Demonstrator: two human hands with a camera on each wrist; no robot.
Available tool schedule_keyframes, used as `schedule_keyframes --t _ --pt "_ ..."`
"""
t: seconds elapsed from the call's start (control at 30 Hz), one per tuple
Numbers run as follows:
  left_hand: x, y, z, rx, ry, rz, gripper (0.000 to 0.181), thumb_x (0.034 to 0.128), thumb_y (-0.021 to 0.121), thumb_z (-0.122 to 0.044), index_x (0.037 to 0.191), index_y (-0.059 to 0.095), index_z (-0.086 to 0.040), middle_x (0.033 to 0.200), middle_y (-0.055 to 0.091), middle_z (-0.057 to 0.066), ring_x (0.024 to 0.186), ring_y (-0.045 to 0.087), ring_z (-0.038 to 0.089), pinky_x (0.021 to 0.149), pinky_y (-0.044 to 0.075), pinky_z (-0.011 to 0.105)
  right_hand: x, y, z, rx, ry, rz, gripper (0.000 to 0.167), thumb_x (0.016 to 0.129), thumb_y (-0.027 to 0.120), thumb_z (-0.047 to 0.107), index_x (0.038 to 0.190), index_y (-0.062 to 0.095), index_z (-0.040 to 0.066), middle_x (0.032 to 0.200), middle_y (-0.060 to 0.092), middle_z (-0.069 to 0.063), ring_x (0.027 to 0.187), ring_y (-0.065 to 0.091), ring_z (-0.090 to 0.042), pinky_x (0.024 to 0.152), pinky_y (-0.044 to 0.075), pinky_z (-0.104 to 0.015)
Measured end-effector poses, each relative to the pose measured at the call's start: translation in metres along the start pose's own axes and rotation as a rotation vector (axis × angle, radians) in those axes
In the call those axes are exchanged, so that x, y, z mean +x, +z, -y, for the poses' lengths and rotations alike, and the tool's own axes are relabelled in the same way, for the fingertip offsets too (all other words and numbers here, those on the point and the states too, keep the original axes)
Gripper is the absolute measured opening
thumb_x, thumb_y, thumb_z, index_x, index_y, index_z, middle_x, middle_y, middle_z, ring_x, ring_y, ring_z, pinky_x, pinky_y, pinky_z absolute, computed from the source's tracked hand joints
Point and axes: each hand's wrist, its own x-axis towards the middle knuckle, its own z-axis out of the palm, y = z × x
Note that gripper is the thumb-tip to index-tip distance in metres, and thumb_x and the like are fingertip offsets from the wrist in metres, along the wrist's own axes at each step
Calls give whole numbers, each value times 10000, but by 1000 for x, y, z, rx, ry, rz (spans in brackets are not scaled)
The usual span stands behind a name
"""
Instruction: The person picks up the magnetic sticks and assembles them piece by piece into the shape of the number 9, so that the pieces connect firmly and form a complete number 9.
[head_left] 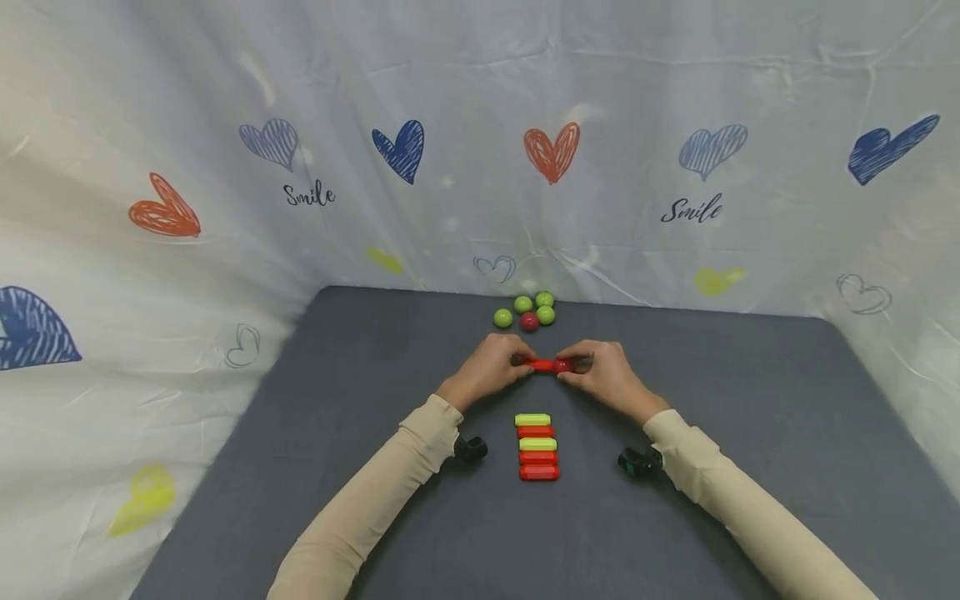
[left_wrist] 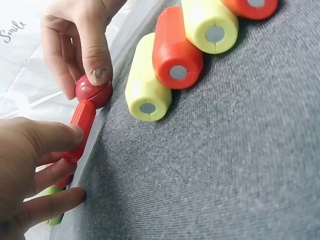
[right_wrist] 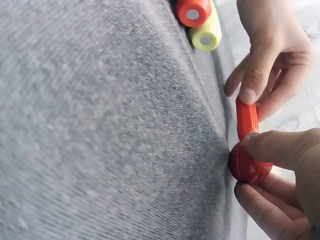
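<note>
Over the middle of the table, my left hand (head_left: 491, 367) pinches a red magnetic rod (head_left: 542, 365) between thumb and fingers. My right hand (head_left: 606, 373) holds a glossy red ball (head_left: 562, 366) by its sides. In the left wrist view, the rod's end (left_wrist: 86, 107) meets the ball (left_wrist: 92, 91); whether they are fixed together I cannot tell. The right wrist view also shows the rod (right_wrist: 246, 119) and ball (right_wrist: 251, 165) in line and touching. Nearer to me lies a column of red rods (head_left: 538, 472) and yellow rods (head_left: 537, 445), side by side, with grey discs in their ends.
Beyond the hands, several green balls (head_left: 503, 317) and one red ball (head_left: 528, 322) sit grouped near the back edge of the grey table (head_left: 390, 333). A white curtain (head_left: 465, 75) printed with hearts hangs behind. Black wrist cameras (head_left: 471, 450) sit below both sleeves.
</note>
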Motion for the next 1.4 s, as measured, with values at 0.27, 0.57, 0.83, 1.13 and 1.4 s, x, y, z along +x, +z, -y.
schedule_keyframes --t 0.27,0.57,0.83,1.13,1.4 --pt "-1 0 3 13 6 -8 170 895 783 -171 1058 794 -124 1000 727 -7 931 659 114 826 521 270 1 3 2 -83 -44 17 283 793 851 50 1055 755 2 980 691 -87 847 699 -203 717 589 -329" --pt "-2 2 2 25 9 -26 168 900 778 -175 1061 794 -127 986 724 -17 908 656 102 811 521 261 5 11 8 -308 -140 -13 253 808 854 141 1022 774 31 956 682 -68 793 635 -192 690 537 -383" --pt "-2 3 1 31 17 -48 164 900 778 -182 1054 795 -129 989 727 -21 913 666 103 805 528 262 8 15 9 -394 -148 -17 171 809 851 130 958 797 66 902 678 -45 750 623 -181 658 538 -376" --pt "-2 5 1 32 5 -86 160 900 780 -188 1051 795 -138 985 733 -32 905 671 87 792 530 255 8 16 8 -394 -137 -38 167 805 856 133 954 800 81 907 677 -43 745 628 -190 641 531 -379" --pt "-6 2 7 -22 -28 -76 202 917 761 -224 1091 778 -123 1008 729 -14 911 670 118 792 525 258 5 16 5 -384 -132 -65 161 790 865 139 928 803 82 887 679 -32 733 621 -183 637 523 -389"
